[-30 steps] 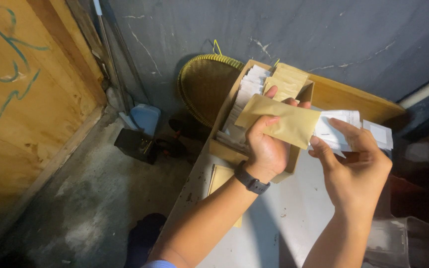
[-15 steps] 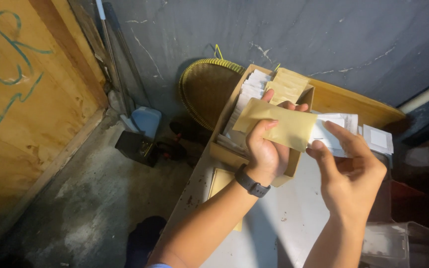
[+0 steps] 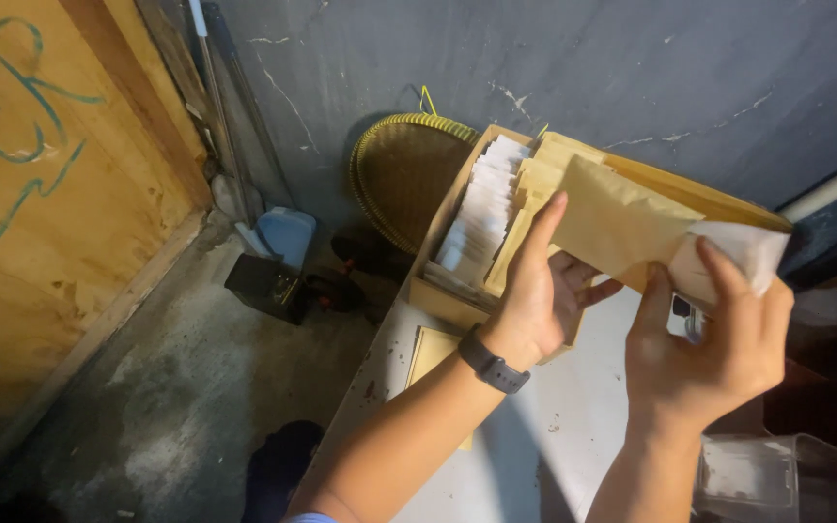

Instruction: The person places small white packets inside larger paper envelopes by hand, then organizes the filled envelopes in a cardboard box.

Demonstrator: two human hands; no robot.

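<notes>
A pale grey worktop (image 3: 573, 426) stands against a dark blue-grey wall (image 3: 573, 58), over a rough concrete floor (image 3: 167, 416). A plywood panel (image 3: 41, 194) with blue-green scrawl leans at the left, and a round woven tray (image 3: 399, 174) rests on edge against the wall. On the worktop sits an open wooden box (image 3: 443, 300) with a row of white cards (image 3: 481, 213) filed upright beside a row of brown envelopes (image 3: 525, 208); a flat tan envelope (image 3: 428, 353) lies by the box, and a clear plastic container (image 3: 777, 479) stands at the lower right.

The left hand (image 3: 540, 295), a dark band on its wrist, reaches up from below with the forefinger stretched along the near edge of a brown envelope (image 3: 622, 223), gripping it above the box. The right hand (image 3: 719, 344) pinches a white folded paper (image 3: 743, 257) at the envelope's right end, thumb in front, fingers curled over the top.

The envelope's long axis runs left to right, dipping slightly to the right, its open end toward the right hand, where the paper sticks out
</notes>
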